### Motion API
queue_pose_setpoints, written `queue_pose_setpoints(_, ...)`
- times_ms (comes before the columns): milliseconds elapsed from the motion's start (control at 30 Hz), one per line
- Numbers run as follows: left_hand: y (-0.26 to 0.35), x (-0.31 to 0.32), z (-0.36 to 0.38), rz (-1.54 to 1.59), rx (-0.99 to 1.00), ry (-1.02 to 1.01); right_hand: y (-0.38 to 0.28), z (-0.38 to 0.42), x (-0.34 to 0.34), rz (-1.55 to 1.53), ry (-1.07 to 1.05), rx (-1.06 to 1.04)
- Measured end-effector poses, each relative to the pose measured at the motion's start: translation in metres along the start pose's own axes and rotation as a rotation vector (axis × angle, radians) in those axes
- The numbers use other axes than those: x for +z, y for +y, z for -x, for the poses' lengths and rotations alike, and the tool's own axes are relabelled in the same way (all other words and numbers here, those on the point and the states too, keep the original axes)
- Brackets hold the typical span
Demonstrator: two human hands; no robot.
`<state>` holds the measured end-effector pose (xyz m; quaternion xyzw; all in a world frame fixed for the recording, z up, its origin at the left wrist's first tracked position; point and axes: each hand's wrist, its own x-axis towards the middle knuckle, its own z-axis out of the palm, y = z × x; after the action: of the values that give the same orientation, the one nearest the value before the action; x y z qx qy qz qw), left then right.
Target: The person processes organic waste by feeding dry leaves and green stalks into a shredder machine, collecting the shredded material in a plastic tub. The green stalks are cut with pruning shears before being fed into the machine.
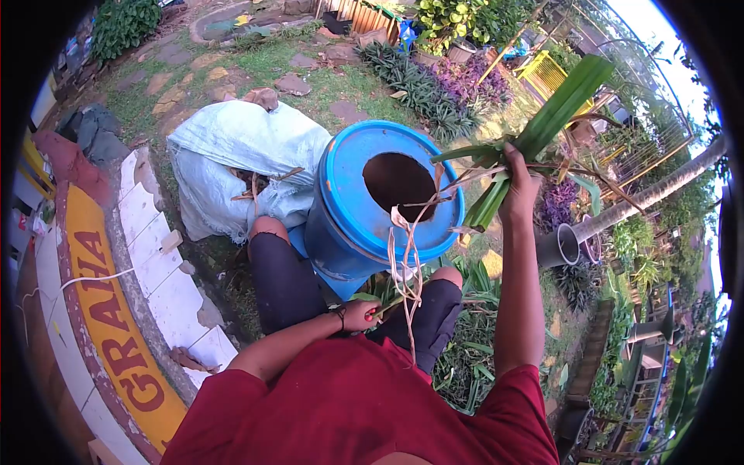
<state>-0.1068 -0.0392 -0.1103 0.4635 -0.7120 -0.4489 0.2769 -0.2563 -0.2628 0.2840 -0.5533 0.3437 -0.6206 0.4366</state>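
A bundle of long green leaves [570, 101], mixed with dry brown strips, is gripped in my raised right hand [521, 186], to the right of a blue plastic drum [333, 225]. The drum's blue lid [353, 167] has a large round hole [399, 186], dark inside. Dry brown leaf strips [409, 271] hang in front of the drum towards my lap. Low between my knees, my left hand [359, 315] is closed around something; a bit of red and thin green shows at its fingers, but I cannot make out its kind.
A white woven sack [248, 139] with dry leaves stands left of the drum. Cut green leaves [473, 349] lie by my right knee. A white-tiled ledge [167, 271] with yellow lettering curves along the left. Plants [422, 89], a grey pot [559, 246] and a leaning trunk [651, 194] stand beyond.
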Motion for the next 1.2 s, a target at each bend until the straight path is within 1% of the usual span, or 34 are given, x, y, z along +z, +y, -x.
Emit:
queue_pose_setpoints(33,0.000,0.001,-0.001,0.005,0.002,-0.006,0.002,0.011,0.008,0.093,-0.041,0.031)
queue_pose_setpoints(100,0.001,0.001,-0.004,-0.012,-0.025,-0.032,0.019,0.023,0.022,0.272,-0.251,0.034)
queue_pose_setpoints(167,0.001,0.004,-0.007,-0.008,-0.016,-0.016,0.037,0.029,0.040,0.422,-0.358,0.005)
queue_pose_setpoints(233,-0.001,0.006,-0.005,-0.006,-0.007,0.008,0.071,0.020,0.038,0.571,-0.493,0.088)
queue_pose_setpoints(267,0.003,-0.004,-0.003,-0.018,-0.014,0.023,0.044,0.026,0.060,0.623,-0.510,0.278)
queue_pose_setpoints(300,0.008,-0.006,0.000,0.010,-0.035,-0.004,0.053,0.022,0.060,0.618,-0.518,0.274)
queue_pose_setpoints(367,0.013,-0.008,0.002,0.041,-0.060,-0.031,0.082,0.013,0.055,0.397,-0.729,0.278)
queue_pose_setpoints(400,0.012,-0.006,0.001,0.018,-0.055,-0.011,0.089,0.011,0.057,0.517,-0.799,0.325)
queue_pose_setpoints(433,0.011,-0.005,0.001,-0.007,-0.050,0.009,0.109,0.006,0.051,0.667,-0.974,0.048)
queue_pose_setpoints(467,0.012,-0.005,0.001,-0.010,-0.050,0.007,0.111,0.012,0.055,0.650,-0.984,0.029)
queue_pose_setpoints(500,0.015,-0.005,0.002,0.030,0.005,0.048,0.114,0.015,0.060,0.632,-0.995,0.008)
queue_pose_setpoints(533,0.016,-0.007,0.003,0.069,0.058,0.091,0.137,0.006,0.053,0.710,-1.045,-0.337)
queue_pose_setpoints(567,0.015,-0.007,0.004,0.069,0.055,0.090,0.128,-0.001,0.051,0.708,-1.044,-0.335)
queue_pose_setpoints(633,0.013,-0.005,0.003,0.052,0.069,0.101,0.084,-0.013,0.057,0.819,-1.120,0.011)
queue_pose_setpoints(667,0.013,-0.005,0.002,0.055,0.070,0.098,0.064,-0.019,0.064,0.747,-1.202,0.187)
queue_pose_setpoints(733,0.012,-0.007,0.000,0.003,-0.049,-0.016,0.051,-0.023,0.060,0.789,-1.204,0.193)
queue_pose_setpoints(767,0.013,-0.008,0.000,0.001,-0.044,-0.019,0.048,-0.027,0.057,0.827,-1.209,0.194)
queue_pose_setpoints(833,0.015,-0.009,-0.001,0.029,-0.040,-0.038,0.054,-0.036,0.047,0.812,-1.210,0.163)
queue_pose_setpoints(900,0.010,-0.005,-0.002,0.017,-0.048,-0.050,0.053,-0.037,0.044,0.859,-1.182,0.267)
queue_pose_setpoints(933,0.007,-0.004,-0.003,0.001,-0.055,-0.062,0.052,-0.036,0.040,0.858,-1.180,0.268)
queue_pose_setpoints(1000,0.009,-0.005,-0.003,-0.003,-0.052,-0.055,0.038,-0.033,0.039,0.962,-1.067,0.272)
queue_pose_setpoints(1033,0.009,-0.006,-0.002,-0.002,-0.054,-0.048,0.034,-0.035,0.037,0.960,-1.067,0.271)
queue_pose_setpoints(1100,0.009,-0.006,-0.002,-0.002,-0.040,-0.035,0.028,-0.042,0.024,0.790,-0.972,0.328)
queue_pose_setpoints(1167,0.010,-0.007,-0.001,-0.002,-0.024,-0.021,0.030,-0.049,0.007,0.804,-0.970,0.315)
queue_pose_setpoints(1200,0.011,-0.008,-0.001,-0.009,-0.025,-0.014,0.028,-0.051,-0.001,0.839,-0.981,0.272)
